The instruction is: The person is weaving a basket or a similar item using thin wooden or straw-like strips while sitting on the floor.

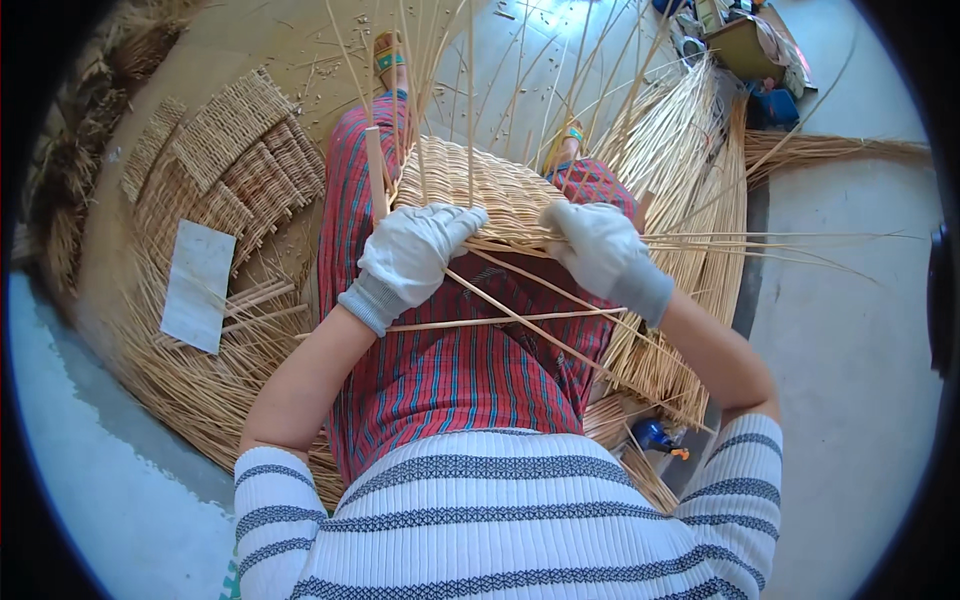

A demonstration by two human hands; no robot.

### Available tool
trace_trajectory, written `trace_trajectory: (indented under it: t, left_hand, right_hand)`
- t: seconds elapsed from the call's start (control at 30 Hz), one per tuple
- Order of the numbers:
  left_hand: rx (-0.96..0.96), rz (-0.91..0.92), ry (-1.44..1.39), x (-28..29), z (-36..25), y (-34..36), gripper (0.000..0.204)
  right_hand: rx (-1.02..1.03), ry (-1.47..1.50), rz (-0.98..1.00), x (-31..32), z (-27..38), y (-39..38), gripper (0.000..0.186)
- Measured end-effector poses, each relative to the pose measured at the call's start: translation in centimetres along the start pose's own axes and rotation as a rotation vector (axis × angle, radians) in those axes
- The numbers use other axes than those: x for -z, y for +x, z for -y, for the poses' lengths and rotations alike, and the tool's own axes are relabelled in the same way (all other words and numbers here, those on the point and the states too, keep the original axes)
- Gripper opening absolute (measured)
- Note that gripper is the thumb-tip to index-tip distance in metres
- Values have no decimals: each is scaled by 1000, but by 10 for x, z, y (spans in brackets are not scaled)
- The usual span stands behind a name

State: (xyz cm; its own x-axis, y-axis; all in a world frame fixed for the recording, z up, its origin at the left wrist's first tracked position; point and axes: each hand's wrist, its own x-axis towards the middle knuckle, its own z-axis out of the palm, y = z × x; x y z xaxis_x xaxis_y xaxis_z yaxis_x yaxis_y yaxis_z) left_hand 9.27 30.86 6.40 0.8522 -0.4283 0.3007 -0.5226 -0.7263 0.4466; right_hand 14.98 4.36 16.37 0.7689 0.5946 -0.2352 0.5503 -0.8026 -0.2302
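Observation:
A pale wicker panel (485, 178), partly woven, rests across my lap with long upright canes rising from its far side. My left hand (415, 250), in a white glove with a grey cuff, is closed on the panel's near left edge. On the near right edge, my right hand (600, 245) in a matching glove is curled round the weave; its fingertips are partly hidden. Thin loose strands (770, 241) run out to the right past that hand. Below the panel, several straight canes cross my lap, among them one long cane (500, 322).
Finished woven panels (235, 130) are stacked at the left, near a white sheet (198, 285) lying on loose canes. A big bundle of canes (665, 180) spreads along my right side. A blue bottle (652, 434) with an orange tip stands low right. Clippings litter the floor ahead.

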Motion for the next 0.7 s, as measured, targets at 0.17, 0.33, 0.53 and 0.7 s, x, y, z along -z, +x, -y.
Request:
trace_trajectory:
  t: [0.17, 0.33, 0.53, 0.7]
  left_hand:
    - [2, -29, 54, -10, 0, 1, 44]
    - [-19, -97, 68, -9, 1, -1, 43]
    - [-34, -57, 90, 1, -1, -3, 40]
    - [-27, -31, 123, 5, -2, 0, 38]
  right_hand:
    - [15, 163, 193, 4, -16, 14, 19]
    - [67, -429, 1, 17, 24, 3, 14]
    - [-422, -196, 316, 23, 37, -70, 65]
    - [-345, -189, -71, -3, 35, -135, 75]
